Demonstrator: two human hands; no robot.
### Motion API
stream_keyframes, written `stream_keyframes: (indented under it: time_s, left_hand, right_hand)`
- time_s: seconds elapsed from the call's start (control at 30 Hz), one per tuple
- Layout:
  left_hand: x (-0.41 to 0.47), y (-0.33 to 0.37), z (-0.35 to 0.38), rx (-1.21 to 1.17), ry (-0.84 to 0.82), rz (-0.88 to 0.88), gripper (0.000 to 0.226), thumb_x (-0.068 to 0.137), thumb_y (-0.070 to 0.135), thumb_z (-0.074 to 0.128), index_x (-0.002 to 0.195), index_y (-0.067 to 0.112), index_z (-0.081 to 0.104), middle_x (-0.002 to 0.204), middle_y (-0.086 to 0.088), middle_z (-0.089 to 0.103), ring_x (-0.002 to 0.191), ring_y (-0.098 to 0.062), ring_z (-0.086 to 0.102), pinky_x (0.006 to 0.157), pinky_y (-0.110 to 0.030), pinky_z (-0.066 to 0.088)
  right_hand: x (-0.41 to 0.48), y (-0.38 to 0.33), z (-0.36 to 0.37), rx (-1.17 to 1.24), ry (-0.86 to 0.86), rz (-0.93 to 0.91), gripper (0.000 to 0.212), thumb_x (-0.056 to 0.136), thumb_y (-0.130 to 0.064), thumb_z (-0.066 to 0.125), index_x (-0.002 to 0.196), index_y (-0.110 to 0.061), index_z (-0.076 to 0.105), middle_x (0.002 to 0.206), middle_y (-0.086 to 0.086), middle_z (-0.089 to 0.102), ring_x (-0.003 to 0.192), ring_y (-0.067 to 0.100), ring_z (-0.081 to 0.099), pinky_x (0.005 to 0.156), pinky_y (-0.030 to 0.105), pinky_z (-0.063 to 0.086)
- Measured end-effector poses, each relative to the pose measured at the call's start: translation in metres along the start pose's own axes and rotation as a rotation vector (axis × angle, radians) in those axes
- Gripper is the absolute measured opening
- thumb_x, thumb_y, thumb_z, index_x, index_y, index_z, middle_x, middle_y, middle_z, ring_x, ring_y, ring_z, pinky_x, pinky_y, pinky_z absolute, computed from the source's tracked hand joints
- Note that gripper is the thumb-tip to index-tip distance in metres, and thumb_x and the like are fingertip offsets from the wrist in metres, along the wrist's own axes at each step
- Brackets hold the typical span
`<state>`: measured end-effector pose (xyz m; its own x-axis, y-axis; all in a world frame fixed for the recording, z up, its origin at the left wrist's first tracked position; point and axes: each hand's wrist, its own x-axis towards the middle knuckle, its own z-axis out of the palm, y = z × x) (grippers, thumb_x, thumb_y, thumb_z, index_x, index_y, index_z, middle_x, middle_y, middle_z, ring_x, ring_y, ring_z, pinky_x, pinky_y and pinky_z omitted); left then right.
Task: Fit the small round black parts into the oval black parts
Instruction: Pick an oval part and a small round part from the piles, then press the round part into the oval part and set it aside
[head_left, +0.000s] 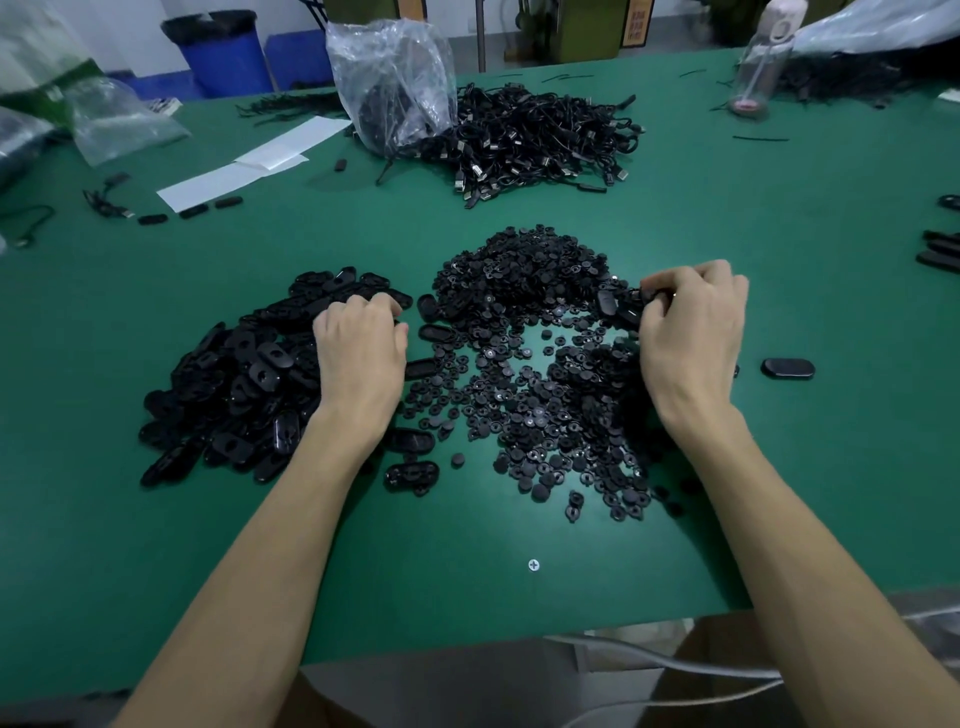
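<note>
We take the heap of small round black parts (535, 374) at mid-bench as our mark and list outward from it.
- The bench (467, 597) has a green top. We note one white screw head (533, 565) on the side of the heap nearest us.
- The heap of oval black parts (234, 384) lies just left of the round heap, and their edges meet.
- The left hand (361, 353) lies between the two heaps, knuckles up, with its fingers curled down onto the oval heap. We cannot tell whether it holds a piece.
- The right hand (693, 332) is at the round heap's right edge, its fingers bent round an oval part (615, 306).
- A single oval part (787, 369) lies flat, right of the heap and apart from it.
- A tangle of black cables (540, 135) lies beyond the heap, with a clear plastic bag (395, 78) at its left.
</note>
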<state>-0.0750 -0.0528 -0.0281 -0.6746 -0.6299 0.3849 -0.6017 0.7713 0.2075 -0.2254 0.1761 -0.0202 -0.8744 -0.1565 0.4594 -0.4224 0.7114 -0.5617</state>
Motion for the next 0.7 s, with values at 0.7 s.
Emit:
stream_keyframes:
  time_s: [0.7]
  left_hand:
    - [-0.020,0.041,0.000,-0.921,0.003,0.175,0.015,0.101,0.003,0.063,0.114,0.008,0.068,0.111,-0.009,0.058,0.083,-0.008,0.074,0.066,-0.021,0.060]
  right_hand:
    - [-0.024,-0.022,0.024,0.056,-0.492,-0.508,0.028,0.099,-0.039,0.065,0.124,-0.027,0.073,0.119,-0.004,0.060,0.118,0.023,0.039,0.089,0.031,0.020]
